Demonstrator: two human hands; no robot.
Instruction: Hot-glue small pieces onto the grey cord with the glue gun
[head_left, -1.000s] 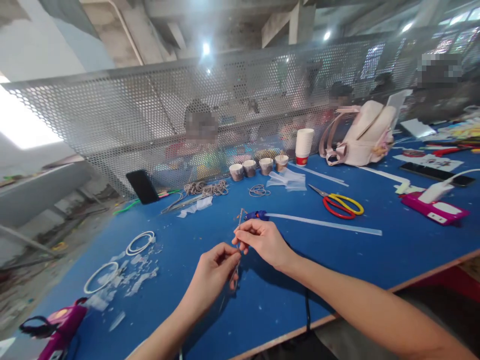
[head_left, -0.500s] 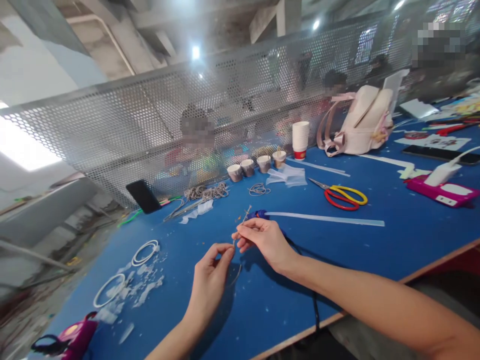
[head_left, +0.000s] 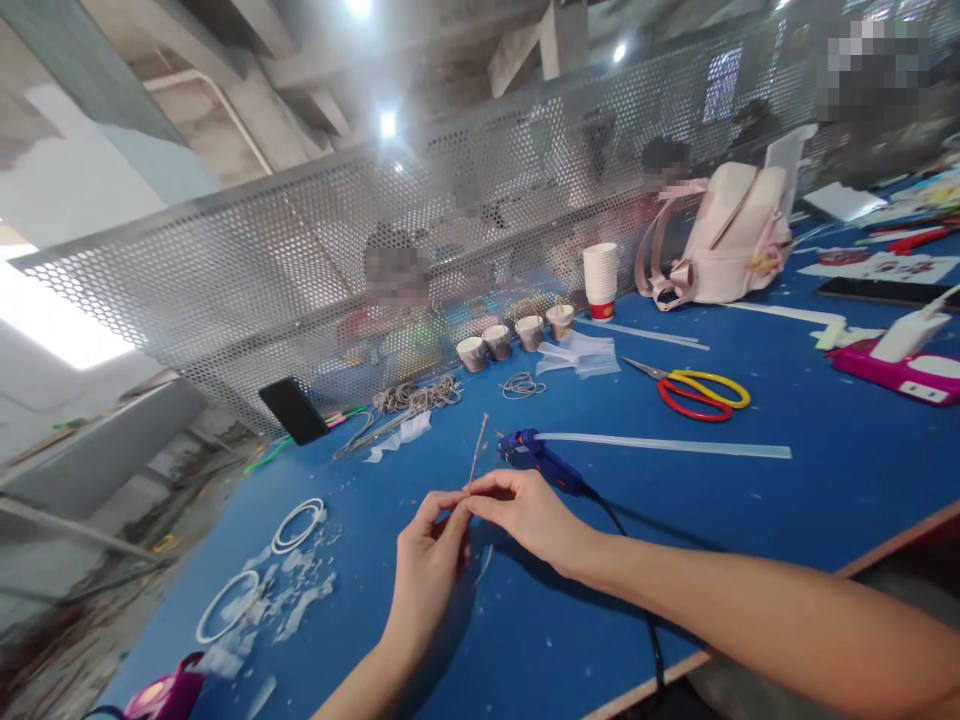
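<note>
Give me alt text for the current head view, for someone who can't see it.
A person's left hand and right hand pinch a thin strand above a blue table. Beyond lie a blue glue gun with a long translucent stick, and red-and-yellow scissors.

Bare left hand [head_left: 426, 565] and bare right hand [head_left: 531, 522] meet at the fingertips over a blue tabletop [head_left: 540, 640], both pinching a thin grey-brown cord [head_left: 478, 450]. Cord's upper end slants up, beyond the fingers. Just past right hand: dark blue glue gun [head_left: 541, 463], long translucent stick [head_left: 667, 445] running right from it. Metal scissors with red and yellow handles [head_left: 663, 377] farther right. At back, four small paper cups [head_left: 529, 335] in a row.
</note>
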